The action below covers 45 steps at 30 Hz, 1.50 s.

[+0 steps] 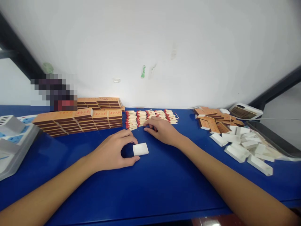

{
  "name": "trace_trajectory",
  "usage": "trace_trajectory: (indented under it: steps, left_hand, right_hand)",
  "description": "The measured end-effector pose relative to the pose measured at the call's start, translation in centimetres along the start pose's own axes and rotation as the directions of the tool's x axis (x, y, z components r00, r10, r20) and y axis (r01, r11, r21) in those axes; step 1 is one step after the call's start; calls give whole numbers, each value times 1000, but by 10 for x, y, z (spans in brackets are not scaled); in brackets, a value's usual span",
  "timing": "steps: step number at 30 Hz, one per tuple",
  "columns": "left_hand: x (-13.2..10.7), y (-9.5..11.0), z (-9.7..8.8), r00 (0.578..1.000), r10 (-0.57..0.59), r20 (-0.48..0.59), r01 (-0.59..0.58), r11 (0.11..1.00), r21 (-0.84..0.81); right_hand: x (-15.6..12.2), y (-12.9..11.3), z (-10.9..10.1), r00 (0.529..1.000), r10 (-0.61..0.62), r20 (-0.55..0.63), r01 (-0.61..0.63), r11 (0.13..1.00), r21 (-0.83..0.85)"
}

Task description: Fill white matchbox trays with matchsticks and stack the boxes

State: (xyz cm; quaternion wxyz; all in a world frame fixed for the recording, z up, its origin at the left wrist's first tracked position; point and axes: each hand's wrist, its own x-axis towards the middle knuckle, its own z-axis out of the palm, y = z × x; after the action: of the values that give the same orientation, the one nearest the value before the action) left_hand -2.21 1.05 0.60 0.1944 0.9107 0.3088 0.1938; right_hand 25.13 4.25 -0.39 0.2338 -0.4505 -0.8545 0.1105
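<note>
My left hand (117, 150) has its thumb and fingers curved around the left end of a small white matchbox tray (141, 149), gripping it by its two sides on the blue table. Just beyond, my right hand (162, 130) reaches to the row of matches with its fingers curled together and its fingertips down. It covers part of the bundles, so anything between those fingers is hidden. The loose matches (132, 119) lie in several small piles with red heads, side by side near the wall.
Filled-out stacks of orange matchboxes (101, 119) stand at the left. A white power strip (14, 147) sits at the far left. Loose matchbox sleeves (209, 121), white trays (235, 152), a white phone-like device (245, 110) and a dark flat device (275, 138) lie at right.
</note>
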Motion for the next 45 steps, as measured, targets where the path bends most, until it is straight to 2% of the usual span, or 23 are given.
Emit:
trace_trajectory:
  steps: [4,11,20,26,30,37,41,45]
  left_hand:
    - [0,-4,-2,1000,-5,-6,5,1000,21]
    - [1,-4,-4,1000,16,-10,-16,1000,25]
    - [0,-7,-2,1000,4,-24,-3,1000,26]
    - [0,-7,-1,999,1,-44,1,999,39]
    - [-1,-7,0,996,-12,-85,19,997,80]
    - [-1,-9,2,994,1,-105,7,996,84]
    - [0,-7,2,993,20,-117,-9,996,93]
    - [0,-4,1,990,44,-135,-30,994,108]
  right_hand:
    - [9,-5,3,999,29,24,-29,999,-20]
    - [10,1,6,999,43,7,-43,999,21]
    - [2,-7,-3,982,145,117,-147,989,4]
    - [-11,-10,-8,988,114,100,-120,991,56]
    - [-21,-29,-15,994,80,74,-88,991,105]
    - [-29,-62,-9,975,60,213,-75,995,62]
    - [-31,-61,-6,973,52,223,-65,996,53]
    - [-31,-57,-11,982,0,188,-22,993,116]
